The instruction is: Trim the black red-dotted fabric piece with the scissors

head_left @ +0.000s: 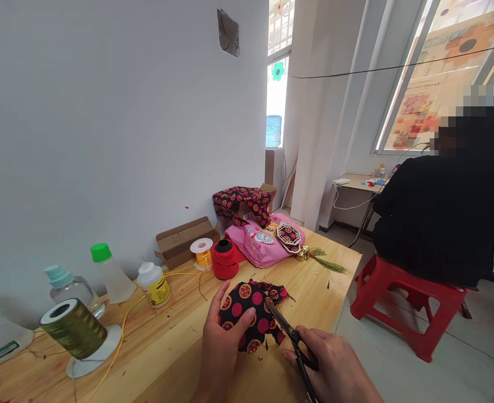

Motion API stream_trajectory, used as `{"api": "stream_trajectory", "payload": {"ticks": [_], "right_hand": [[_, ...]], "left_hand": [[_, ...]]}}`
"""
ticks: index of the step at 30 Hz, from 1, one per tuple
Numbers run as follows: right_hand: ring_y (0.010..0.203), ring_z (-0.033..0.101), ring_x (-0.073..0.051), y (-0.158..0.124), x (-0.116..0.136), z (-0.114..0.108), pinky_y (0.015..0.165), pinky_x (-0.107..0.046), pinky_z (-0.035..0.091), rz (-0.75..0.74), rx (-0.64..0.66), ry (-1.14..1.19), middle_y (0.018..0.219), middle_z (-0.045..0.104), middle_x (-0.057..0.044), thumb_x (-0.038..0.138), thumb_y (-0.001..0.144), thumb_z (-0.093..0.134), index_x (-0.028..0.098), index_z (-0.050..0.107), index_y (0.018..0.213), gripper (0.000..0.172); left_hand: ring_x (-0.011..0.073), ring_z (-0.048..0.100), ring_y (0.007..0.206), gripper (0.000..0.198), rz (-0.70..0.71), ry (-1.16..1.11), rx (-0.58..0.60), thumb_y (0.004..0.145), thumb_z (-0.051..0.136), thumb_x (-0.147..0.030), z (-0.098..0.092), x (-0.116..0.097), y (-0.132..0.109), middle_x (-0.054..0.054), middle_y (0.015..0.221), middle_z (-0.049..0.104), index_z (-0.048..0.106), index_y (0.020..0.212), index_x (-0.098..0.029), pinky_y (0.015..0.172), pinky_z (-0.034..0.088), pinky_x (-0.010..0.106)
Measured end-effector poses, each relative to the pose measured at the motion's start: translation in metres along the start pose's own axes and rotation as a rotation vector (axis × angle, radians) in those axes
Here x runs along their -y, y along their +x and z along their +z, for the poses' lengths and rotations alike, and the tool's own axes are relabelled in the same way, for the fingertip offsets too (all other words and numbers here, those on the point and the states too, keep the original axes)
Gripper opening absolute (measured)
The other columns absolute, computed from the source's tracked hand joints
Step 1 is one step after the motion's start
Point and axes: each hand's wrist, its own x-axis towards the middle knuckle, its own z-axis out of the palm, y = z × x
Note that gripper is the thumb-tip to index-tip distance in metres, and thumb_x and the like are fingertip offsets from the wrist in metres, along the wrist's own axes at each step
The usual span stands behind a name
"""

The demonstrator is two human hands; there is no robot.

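The patterned cloth (247, 295) is over the desk (167, 347), pinched in the left grip (222, 334), and the right grip (331, 354) is closed on the scissors (290, 331), whose tips (269, 305) could nick the nearby left thumb (246, 321) if the cloth slips.

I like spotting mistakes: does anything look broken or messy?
Yes. High on the wall, a square opening has ragged edges and no cover, so it looks unfinished. The patterned cloth in the left hand has a frayed edge.

Seated person's head (474, 131) pixelated; scissors (290, 330) cut off below; yellow label (158, 293) illegible
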Motion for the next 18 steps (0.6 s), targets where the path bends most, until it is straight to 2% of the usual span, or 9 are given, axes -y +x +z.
{"api": "stream_trajectory", "payload": {"ticks": [5,15,18], "right_hand": [[0.053,0.061,-0.017,0.0008,0.0025,0.0002,0.049,-0.022,0.042,0.003,0.002,0.002,0.062,0.064,-0.005,0.029,0.083,0.044,0.019,0.053,0.07,0.019],[0.059,0.066,-0.02,0.0019,0.002,0.0002,0.05,-0.022,0.042,0.004,-0.01,-0.161,0.067,0.069,-0.005,0.024,0.082,0.047,0.019,0.059,0.078,0.013],[0.058,0.065,-0.019,0.0045,0.0004,-0.0005,0.05,-0.021,0.041,0.007,-0.012,-0.104,0.065,0.068,-0.005,0.023,0.081,0.048,0.018,0.059,0.074,0.014]], "left_hand": [[0.0207,0.066,0.08,0.071,-0.032,-0.027,-0.012,0.059,0.073,-0.024,0.0009,-0.0008,-0.001,0.004,0.091,0.07,0.044,0.123,-0.024,0.066,0.055,0.03],[0.0197,0.066,0.08,0.065,-0.012,0.024,-0.038,0.062,0.072,-0.024,0.0015,-0.0022,-0.001,0.004,0.091,0.069,0.045,0.122,-0.023,0.064,0.055,0.029],[0.0195,0.066,0.077,0.068,-0.035,0.009,-0.022,0.062,0.071,-0.023,0.0026,-0.0038,-0.0022,0.004,0.089,0.07,0.043,0.124,-0.024,0.062,0.055,0.029]]}}
